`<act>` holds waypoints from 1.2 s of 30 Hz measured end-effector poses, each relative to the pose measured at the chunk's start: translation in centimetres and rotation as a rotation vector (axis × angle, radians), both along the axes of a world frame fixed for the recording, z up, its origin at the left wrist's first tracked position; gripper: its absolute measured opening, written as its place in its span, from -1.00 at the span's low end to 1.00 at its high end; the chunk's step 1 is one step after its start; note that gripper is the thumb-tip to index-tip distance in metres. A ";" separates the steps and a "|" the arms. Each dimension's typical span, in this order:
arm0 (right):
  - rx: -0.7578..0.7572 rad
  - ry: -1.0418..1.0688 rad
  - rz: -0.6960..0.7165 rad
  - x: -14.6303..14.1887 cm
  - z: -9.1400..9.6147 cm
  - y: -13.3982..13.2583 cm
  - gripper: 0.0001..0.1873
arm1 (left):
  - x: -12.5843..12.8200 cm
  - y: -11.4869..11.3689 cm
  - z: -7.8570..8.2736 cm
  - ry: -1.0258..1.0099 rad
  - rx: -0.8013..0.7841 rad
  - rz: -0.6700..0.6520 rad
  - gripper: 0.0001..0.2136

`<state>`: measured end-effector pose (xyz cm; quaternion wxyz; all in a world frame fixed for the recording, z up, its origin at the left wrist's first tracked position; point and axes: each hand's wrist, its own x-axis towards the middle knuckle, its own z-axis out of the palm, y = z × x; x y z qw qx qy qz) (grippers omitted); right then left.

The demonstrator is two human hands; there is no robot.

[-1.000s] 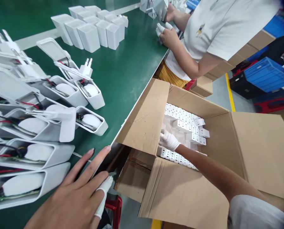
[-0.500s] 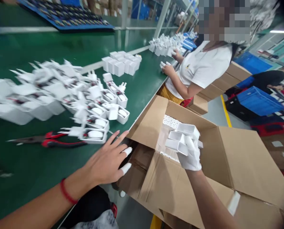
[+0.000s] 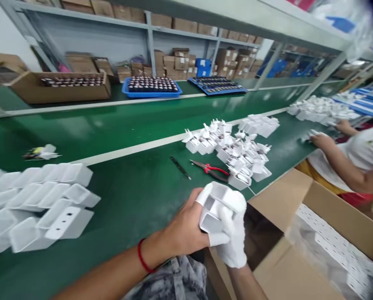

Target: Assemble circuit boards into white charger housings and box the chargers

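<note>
Both my hands hold a small stack of white plastic shells (image 3: 216,206) over the near edge of the green table (image 3: 136,187). My bare left hand (image 3: 186,231), with a red wrist band and white fingertip covers, grips the stack from the left. My white-gloved right hand (image 3: 233,237) wraps it from the right. An open cardboard box (image 3: 336,216) full of white shells stands below on the right. A row of empty white shells (image 3: 39,204) lies at the left on the table.
Red-handled pliers (image 3: 210,168), a dark tool (image 3: 180,167) and a heap of wired white shells (image 3: 236,150) lie ahead. A co-worker's arms (image 3: 339,160) work at the right. Trays of parts (image 3: 152,85) and cartons line the far side.
My right hand lifted the shells out of the box and brought them over the table edge. My left hand left the table and closed on them. My view swung left and up.
</note>
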<state>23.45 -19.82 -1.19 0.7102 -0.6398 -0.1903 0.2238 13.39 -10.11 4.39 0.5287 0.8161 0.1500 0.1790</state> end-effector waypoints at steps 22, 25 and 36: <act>-0.209 -0.570 0.883 -3.1 0.3 13.0 -0.31 | -14.4 11.7 -1.6 0.405 -0.040 0.498 -0.68; -0.206 -0.835 0.889 -3.3 0.4 12.2 -0.27 | -14.3 11.4 -1.3 0.444 0.069 0.545 -0.59; -0.039 -0.897 0.855 -4.5 -0.5 13.7 -0.37 | -12.9 10.7 2.0 0.683 0.556 0.384 -0.82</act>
